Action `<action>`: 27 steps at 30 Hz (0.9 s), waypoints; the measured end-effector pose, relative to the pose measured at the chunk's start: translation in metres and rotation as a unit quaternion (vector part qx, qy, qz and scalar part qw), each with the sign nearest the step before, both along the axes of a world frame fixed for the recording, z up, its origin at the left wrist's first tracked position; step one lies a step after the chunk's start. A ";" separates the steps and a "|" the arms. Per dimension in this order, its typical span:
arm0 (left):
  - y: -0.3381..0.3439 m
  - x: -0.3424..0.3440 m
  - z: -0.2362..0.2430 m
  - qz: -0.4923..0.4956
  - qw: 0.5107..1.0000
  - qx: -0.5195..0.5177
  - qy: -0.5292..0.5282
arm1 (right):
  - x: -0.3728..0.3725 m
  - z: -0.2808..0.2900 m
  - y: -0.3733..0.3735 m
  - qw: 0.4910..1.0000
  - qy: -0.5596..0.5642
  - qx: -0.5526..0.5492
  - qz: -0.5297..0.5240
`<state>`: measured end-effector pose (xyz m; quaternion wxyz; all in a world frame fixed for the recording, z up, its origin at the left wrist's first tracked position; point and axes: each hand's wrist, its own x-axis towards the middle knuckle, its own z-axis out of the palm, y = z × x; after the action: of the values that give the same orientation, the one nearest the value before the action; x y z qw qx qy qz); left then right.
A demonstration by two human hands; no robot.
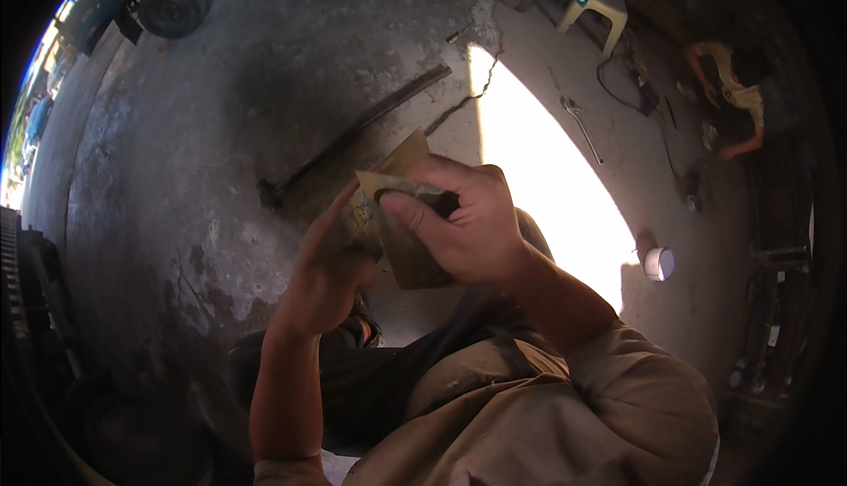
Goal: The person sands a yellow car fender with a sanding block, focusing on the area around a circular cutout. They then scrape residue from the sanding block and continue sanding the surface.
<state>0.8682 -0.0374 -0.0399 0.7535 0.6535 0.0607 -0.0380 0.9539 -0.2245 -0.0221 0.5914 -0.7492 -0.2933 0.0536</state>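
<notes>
Held up in front of the chest, the brown sheet of sandpaper (408, 252) is pinched in the right hand (463, 226) and backed by the left hand (328, 279) — a loosened grip could drop it to the concrete floor (221, 133).

Bare forearms, tan short sleeve on the right arm, tan trousers, no gloves

Both forearms rise from below, bent at the elbows. The left hand (328, 274) is raised with fingers extended upward, palm toward the right hand (463, 221). The right hand is closed in a pinch, thumb pressed forward, fingers curled, just beside the left.
</notes>
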 end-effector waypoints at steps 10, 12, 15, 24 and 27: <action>-0.002 0.003 0.007 -0.014 0.999 0.021 -0.042 | 0.015 -0.005 0.008 0.991 0.049 0.119 -0.044; -0.003 -0.001 -0.002 0.007 0.997 0.022 -0.070 | -0.001 0.002 0.004 1.000 -0.024 0.010 -0.015; -0.008 0.010 0.019 0.004 0.996 -0.076 0.046 | -0.006 -0.005 0.010 0.995 -0.088 0.037 0.019; 0.009 -0.002 -0.020 -0.024 0.996 0.084 -0.035 | 0.001 -0.001 0.006 0.999 -0.037 0.036 0.014; 0.001 0.002 -0.002 -0.014 1.000 0.002 -0.006 | 0.008 -0.002 0.000 0.999 0.019 0.034 -0.021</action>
<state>0.8698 -0.0369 -0.0424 0.7522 0.6557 0.0471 -0.0447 0.9616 -0.2243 -0.0245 0.6233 -0.7332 -0.2680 0.0453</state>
